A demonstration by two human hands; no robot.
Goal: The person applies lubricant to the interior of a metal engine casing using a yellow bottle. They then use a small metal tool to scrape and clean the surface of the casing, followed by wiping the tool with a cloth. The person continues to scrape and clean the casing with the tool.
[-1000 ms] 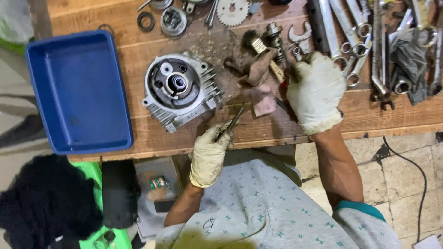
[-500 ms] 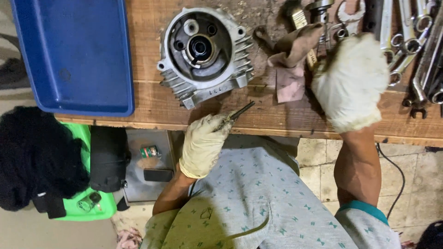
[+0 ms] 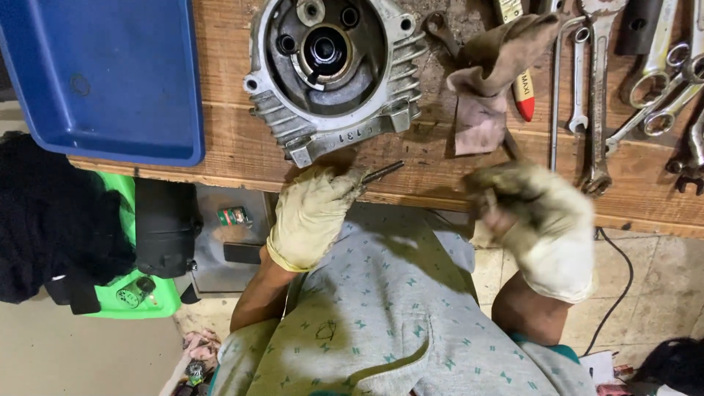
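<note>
Two gloved hands at centre frame: your left hand [image 3: 312,213] pinches a small metal tool [image 3: 381,173], its tip projecting upper right below the engine casting [image 3: 334,70]; your right hand [image 3: 539,220] is blurred, its grip indistinct.

Workshop: wrenches [image 3: 598,95], engine part [image 3: 334,70]
</note>
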